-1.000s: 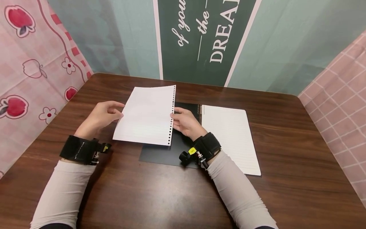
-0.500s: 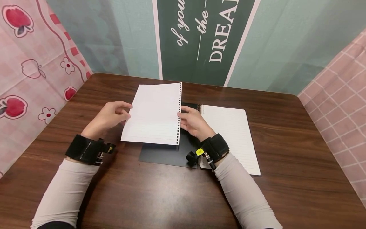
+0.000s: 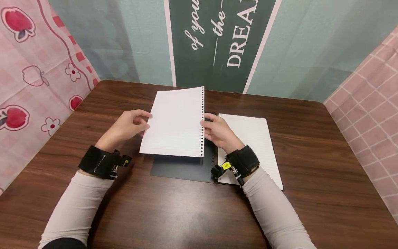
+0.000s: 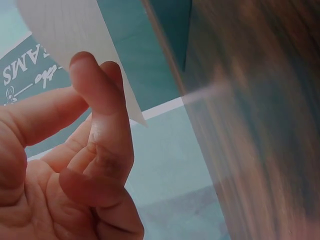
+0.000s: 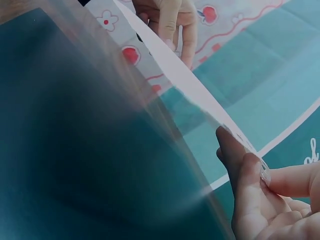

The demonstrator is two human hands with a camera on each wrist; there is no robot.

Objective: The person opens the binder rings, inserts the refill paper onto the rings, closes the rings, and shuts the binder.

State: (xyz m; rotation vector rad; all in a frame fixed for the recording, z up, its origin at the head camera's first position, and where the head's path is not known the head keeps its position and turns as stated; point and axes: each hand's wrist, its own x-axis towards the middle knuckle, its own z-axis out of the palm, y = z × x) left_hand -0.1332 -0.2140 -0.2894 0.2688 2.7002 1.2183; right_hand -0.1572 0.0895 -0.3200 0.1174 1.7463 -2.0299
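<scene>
A white loose-leaf sheet (image 3: 175, 121) with a row of punched holes down its right edge is held up above the dark left cover (image 3: 183, 168) of an open ring binder. My left hand (image 3: 127, 124) pinches its left edge between thumb and fingers. On the punched edge, my right hand (image 3: 220, 133) grips with the thumb on top and fingers beneath. The right wrist view shows the sheet (image 5: 185, 82) nearly edge-on, between thumb and fingers. On the binder's right side lies a stack of lined paper (image 3: 252, 145), partly covered by my right wrist.
The brown wooden table (image 3: 174, 211) carries the binder. A green curtain with lettering (image 3: 217, 41) hangs behind it. Pink patterned cloth (image 3: 37, 76) stands at the left and pink checked cloth (image 3: 370, 103) at the right.
Both hands have carried the sheet to the right, so its punched edge is nearer the binder's spine. The binder has stayed in place.
</scene>
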